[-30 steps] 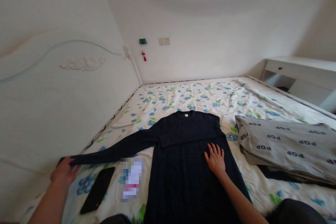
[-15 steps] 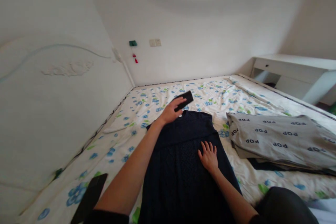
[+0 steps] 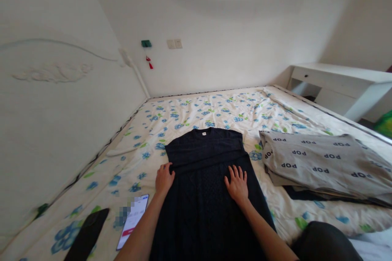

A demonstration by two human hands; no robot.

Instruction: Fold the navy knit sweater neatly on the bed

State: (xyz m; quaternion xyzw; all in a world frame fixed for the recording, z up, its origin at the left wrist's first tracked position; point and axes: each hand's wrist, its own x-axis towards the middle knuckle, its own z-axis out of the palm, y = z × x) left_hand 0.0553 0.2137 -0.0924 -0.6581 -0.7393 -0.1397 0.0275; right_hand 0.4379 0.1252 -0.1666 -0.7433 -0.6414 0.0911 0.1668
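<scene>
A dark navy garment lies spread out on the bed, its round neckline and small white label at the far end. My right hand rests flat on its right part, fingers spread. At the garment's left edge is my left hand, fingers somewhat bent and the thumb apart, touching the cloth; no grip on it is evident. Left of my left forearm lies a phone with a lit screen, partly covered by the arm. Beside that phone is a dark, flat phone-like object.
A grey cloth printed with "POP" lies folded on darker cloths at the right. The floral bedsheet reaches the back wall. A white desk stands beyond the bed's right side. My dark-clothed knee shows at lower right.
My left hand has put down the phone from above the neckline at the left and moved to the garment's left edge. My right hand stays on the garment. The view has shifted slightly.
</scene>
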